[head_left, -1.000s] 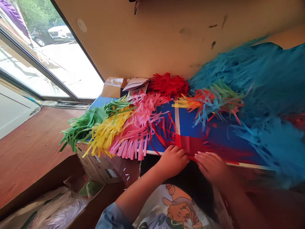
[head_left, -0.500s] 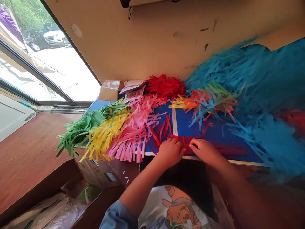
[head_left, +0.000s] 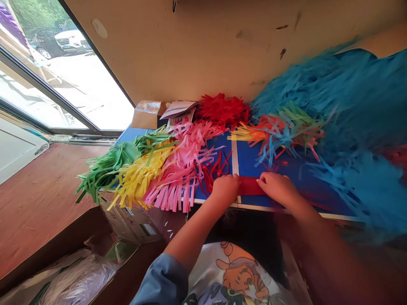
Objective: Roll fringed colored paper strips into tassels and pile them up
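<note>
l hand (head_left: 225,188) + r hand (head_left: 278,186) moved a bit apart vs prev frame, more red strip (head_left: 251,186) showing btwn. strip's long axis runs l-r, over tabletop (head_left: 254,163) near front edge; both hands' fingers pinched on it, neither nearer.
</note>
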Action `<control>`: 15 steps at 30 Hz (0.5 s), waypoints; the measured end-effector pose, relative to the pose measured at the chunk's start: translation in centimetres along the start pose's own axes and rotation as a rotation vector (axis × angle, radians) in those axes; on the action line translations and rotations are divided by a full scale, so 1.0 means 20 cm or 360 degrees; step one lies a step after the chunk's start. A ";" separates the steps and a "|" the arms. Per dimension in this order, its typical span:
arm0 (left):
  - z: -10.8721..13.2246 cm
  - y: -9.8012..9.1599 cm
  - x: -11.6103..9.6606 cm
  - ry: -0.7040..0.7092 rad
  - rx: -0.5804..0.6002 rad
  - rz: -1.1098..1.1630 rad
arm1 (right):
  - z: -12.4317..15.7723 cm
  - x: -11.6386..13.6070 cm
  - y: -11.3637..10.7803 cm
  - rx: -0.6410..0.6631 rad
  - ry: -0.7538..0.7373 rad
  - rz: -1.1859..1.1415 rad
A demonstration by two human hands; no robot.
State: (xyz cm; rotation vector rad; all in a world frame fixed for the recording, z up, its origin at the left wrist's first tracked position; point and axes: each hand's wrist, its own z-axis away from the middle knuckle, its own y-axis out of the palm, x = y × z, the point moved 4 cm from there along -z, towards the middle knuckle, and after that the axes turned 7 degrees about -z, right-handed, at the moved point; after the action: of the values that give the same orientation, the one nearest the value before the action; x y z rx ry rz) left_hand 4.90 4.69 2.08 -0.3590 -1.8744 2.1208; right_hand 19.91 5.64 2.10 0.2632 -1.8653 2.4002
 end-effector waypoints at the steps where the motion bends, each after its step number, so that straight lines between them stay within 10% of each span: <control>1: 0.00 0.00 0.00 -0.0016 0.0011 -0.0002 | 0.00 0.00 0.00 -0.0001 0.0009 0.0026; 15: -0.05 -0.05 0.08 -0.0092 0.0124 -0.0084 | -0.04 0.01 -0.01 0.0000 0.0070 0.0162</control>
State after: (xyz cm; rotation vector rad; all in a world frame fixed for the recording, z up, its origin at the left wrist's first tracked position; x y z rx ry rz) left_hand 3.87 6.21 2.94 -0.2315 -1.8051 2.1835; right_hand 19.60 6.38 2.10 0.1175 -1.9036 2.4496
